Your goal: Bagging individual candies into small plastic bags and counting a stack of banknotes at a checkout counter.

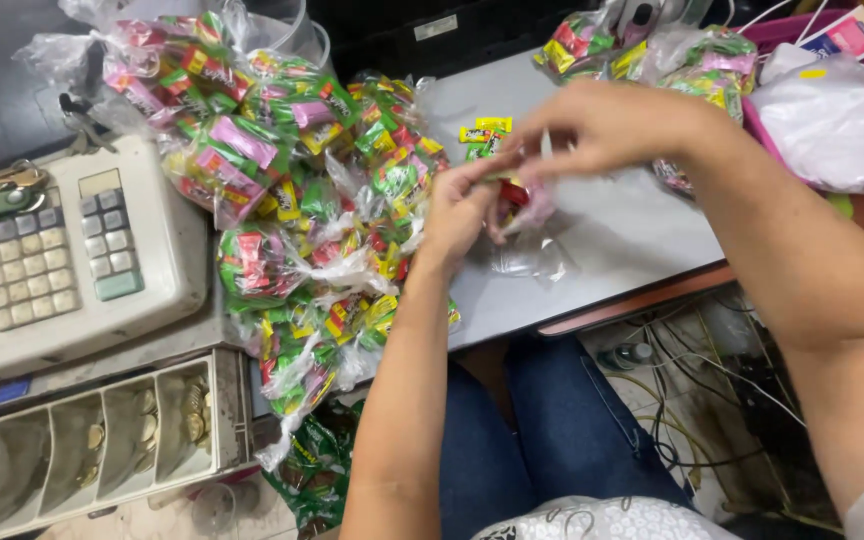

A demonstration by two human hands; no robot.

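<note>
My left hand (460,212) and my right hand (607,125) meet over a grey tabletop (642,230). Both pinch the top of a small clear plastic bag (524,235) that holds a few wrapped candies. The bag hangs just below my fingers and rests on the table. A few loose yellow and green wrapped candies (482,135) lie just behind my hands. A big heap of tied clear bags full of colourful candies (292,190) sits directly left of my left hand.
A beige cash register (62,250) stands at the left, its coin drawer (82,440) open below. More candy bags (652,50) and a pink tub with white plastic bags (832,110) sit at the back right. Cables (702,400) lie on the floor beside my knees.
</note>
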